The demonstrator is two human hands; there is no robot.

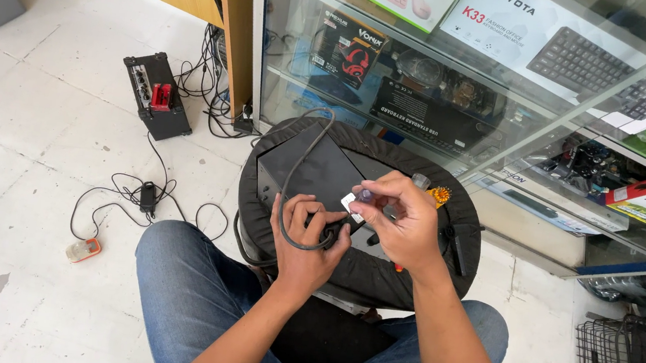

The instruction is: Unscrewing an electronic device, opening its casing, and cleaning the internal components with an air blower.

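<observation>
On the round black stool (377, 276) between the person's knees lies a flat black device (324, 169), the base for everything here. A black cable (298, 162) runs across its top and loops down to the near edge of the stool, where the left hand (307, 242) is closed around the cable's end. Beside it, over the stool's middle, the right hand (405, 221) pinches a small white piece (351, 203) between thumb and fingers, touching the cable end; whether it is tape, a label or a plug cover I cannot tell. The work looks midway: the cable is gathered and held, the white piece not yet settled on it. An orange-handled tool (439, 194) rests at the stool's far side. Behind the stool stands a glass display case (516, 107) of boxed keyboards. Left of the stool, on the white tiled floor (21, 133), sit a black box (155, 95) and loose wires (121, 197).
</observation>
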